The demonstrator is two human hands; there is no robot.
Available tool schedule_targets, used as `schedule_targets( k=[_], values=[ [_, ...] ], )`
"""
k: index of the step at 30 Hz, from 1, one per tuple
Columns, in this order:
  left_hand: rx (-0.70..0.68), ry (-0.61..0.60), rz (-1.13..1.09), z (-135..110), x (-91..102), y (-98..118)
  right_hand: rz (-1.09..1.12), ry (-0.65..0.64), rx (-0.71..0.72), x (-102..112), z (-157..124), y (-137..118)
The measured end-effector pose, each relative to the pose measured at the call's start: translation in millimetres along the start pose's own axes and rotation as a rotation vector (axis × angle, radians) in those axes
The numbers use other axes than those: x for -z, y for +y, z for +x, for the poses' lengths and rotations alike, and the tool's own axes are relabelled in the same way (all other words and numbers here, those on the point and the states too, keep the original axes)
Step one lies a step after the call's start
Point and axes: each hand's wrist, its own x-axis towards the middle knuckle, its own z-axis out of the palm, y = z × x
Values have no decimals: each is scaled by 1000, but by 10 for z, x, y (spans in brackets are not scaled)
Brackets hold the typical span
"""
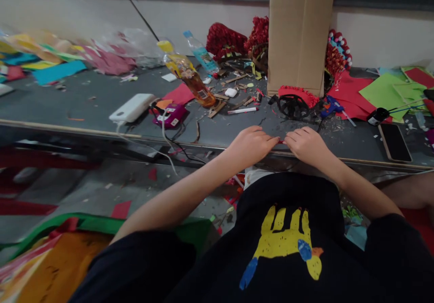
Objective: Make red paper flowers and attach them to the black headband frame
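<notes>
Close together at the front edge of the grey table (217, 133), my left hand (253, 144) and my right hand (305, 144) pinch the two ends of a small red strip (281, 142). Only a short piece of it shows between the fingertips, so I cannot tell whether it is paper. Just beyond my right hand stands a black, basket-like frame (293, 106) with a red textured rim. A white pen-like stick (242, 111) lies past my left hand. To the right rests a blue glue gun (331, 106).
A tall cardboard piece (301, 36) stands at the back. Left of it are a tilted bottle (190, 81), a white power bank (132, 107) with cables and a purple box (172, 115). A phone (395, 143) and green paper (381, 90) lie right. A green-rimmed bin (98, 219) is below left.
</notes>
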Motion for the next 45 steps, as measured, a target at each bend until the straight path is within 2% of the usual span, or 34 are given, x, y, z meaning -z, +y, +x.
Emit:
schedule_targets(
  k=[4,8,13,15,17,19,20,22,24,25,27,29,31,33,35,38,41,45],
  values=[
    [48,-87,64,21,65,-53,-2,4,-45,-1,-180,162],
    [177,-88,66,-43,58,-204,-25,65,-202,-92,-422,387],
    [294,-85,76,-15,-14,-288,49,178,-360,-218,-541,559],
    [351,-63,89,-40,-41,-373,91,235,-471,-234,-629,662],
    [427,13,70,-99,-94,-487,163,304,-645,-246,-756,739],
    [473,118,-18,-158,-200,-583,376,346,-791,-281,-870,714],
    [474,166,-88,-175,-276,-608,564,334,-816,-313,-903,648],
    [438,232,-238,-171,-466,-598,999,243,-784,-405,-898,429],
    [382,262,-345,-127,-673,-518,1301,195,-752,-518,-815,166],
    [355,265,-393,-99,-769,-462,1398,208,-757,-574,-759,51],
    [311,238,-470,-43,-915,-345,1511,297,-856,-668,-659,-105],
    [268,166,-493,24,-973,-248,1551,403,-974,-731,-614,-152],
    [239,134,-455,146,-936,-187,1532,481,-1051,-770,-638,-129],
    [253,207,-371,370,-833,-165,1484,524,-1086,-799,-711,-86],
    [285,279,-239,700,-716,-179,1435,549,-1107,-824,-802,-61],
    [199,286,-67,1264,-615,-248,1388,566,-1131,-858,-936,-78],
    [225,236,34,1678,-639,-335,1341,561,-1140,-886,-1054,-127],
    [302,213,66,1843,-748,-422,1306,569,-1164,-917,-1161,-164]
  ],
)
